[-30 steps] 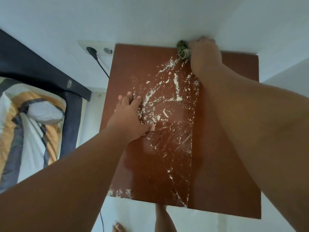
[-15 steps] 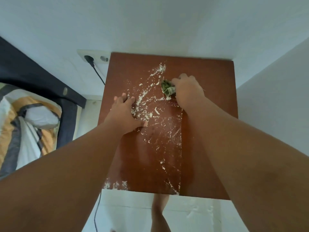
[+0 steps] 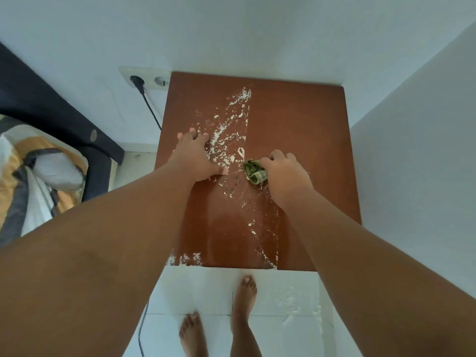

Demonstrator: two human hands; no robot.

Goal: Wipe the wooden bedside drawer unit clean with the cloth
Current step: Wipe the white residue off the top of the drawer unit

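Fingers (image 3: pixel 273 156) (right hand (image 3: pixel 287 177)) clutch cloth (image 3: pixel 253 172).

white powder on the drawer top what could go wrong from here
1. The cloth in the right hand could push the white powder off the drawer unit's front edge onto the floor, where some already lies by the bare feet.
2. The left hand rests in powder and may smear it elsewhere.

Left hand (image 3: pixel 195 157) flat, right hand (image 3: pixel 286 174) gripping cloth (image 3: pixel 253 172).
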